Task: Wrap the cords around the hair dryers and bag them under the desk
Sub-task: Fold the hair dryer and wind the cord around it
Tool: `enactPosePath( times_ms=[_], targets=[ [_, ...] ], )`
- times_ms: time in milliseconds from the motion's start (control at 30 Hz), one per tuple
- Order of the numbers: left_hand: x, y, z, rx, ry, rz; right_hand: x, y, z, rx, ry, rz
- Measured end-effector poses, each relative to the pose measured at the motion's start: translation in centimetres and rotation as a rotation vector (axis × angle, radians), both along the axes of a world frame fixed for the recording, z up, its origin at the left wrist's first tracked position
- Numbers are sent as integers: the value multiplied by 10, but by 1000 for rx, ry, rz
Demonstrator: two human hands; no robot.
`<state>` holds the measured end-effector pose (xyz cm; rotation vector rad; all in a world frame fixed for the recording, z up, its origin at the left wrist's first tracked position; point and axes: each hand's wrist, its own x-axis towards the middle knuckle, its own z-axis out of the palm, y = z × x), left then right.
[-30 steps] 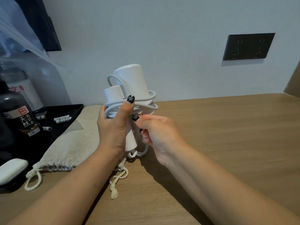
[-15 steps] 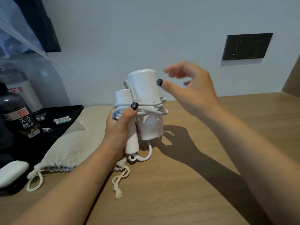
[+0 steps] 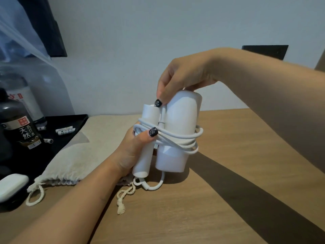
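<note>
Left hand [image 3: 131, 152] gripping cord-wrapped hair dryer [image 3: 177, 131] upright above desk [image 3: 228, 182], right hand [image 3: 182, 80] pinching its top.

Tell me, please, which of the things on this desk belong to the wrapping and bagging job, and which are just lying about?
Job: hair dryer, cord, cloth bag, left hand, right hand.

Lying about: bottles, black tray, white case, wall socket.
</note>
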<state>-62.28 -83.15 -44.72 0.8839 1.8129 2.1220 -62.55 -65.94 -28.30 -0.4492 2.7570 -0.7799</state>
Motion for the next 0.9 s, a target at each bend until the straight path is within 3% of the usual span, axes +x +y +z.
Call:
enactPosePath(
  times_ms=[133, 467, 900],
  targets=[
    [2, 0, 2, -19, 4, -67, 8, -2, 11, 92, -94, 36],
    [-1, 0, -3, -8, -94, -23, 20, -20, 8, 230, 163, -18],
    [2, 3, -1, -56, -103, 30, 24, -8, -17, 126, 261, -26]
  ],
)
